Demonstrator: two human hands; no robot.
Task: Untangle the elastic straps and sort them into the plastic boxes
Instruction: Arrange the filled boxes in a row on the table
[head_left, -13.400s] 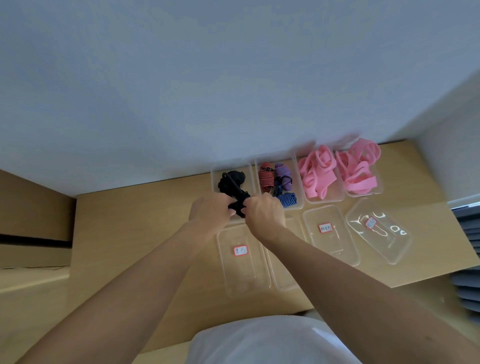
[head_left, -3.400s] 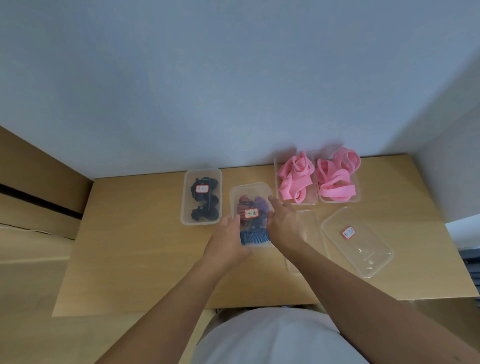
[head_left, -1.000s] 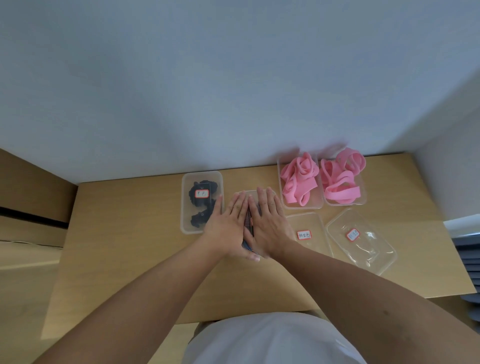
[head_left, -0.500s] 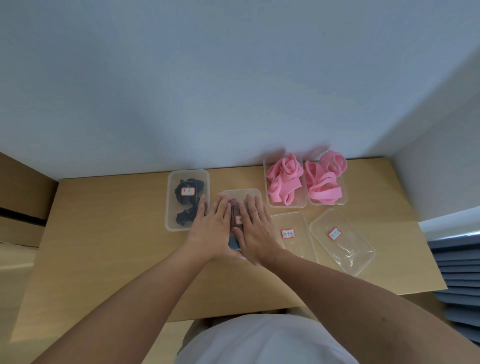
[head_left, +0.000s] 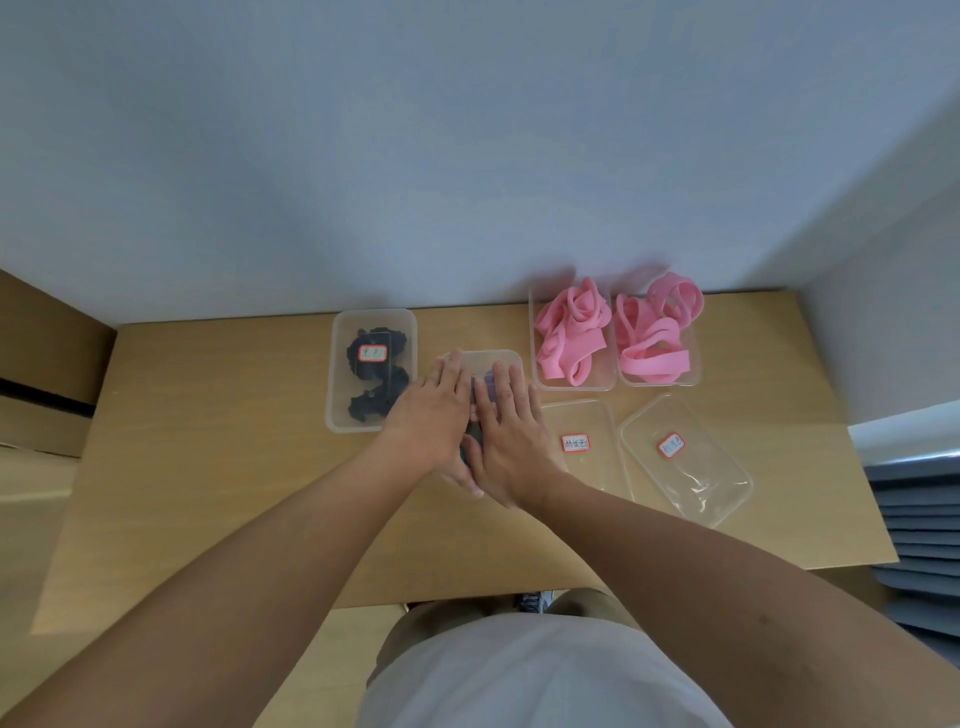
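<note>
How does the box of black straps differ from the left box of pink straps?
The black-strap box has a labelled lid on it; the left pink-strap box is open, with no lid. The black straps lie low under the lid; the pink straps heap up above their box's rim. Both are clear rectangular plastic boxes on the wooden table.

Open tabletop (head_left: 208, 441) stretches left of the black-strap box (head_left: 372, 319); pink-strap boxes (head_left: 574, 383) and clear lids (head_left: 691, 473) crowd the right.

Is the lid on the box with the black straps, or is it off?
On. The red-framed label lies flat above the black straps, on a clear lid covering the box.
</note>
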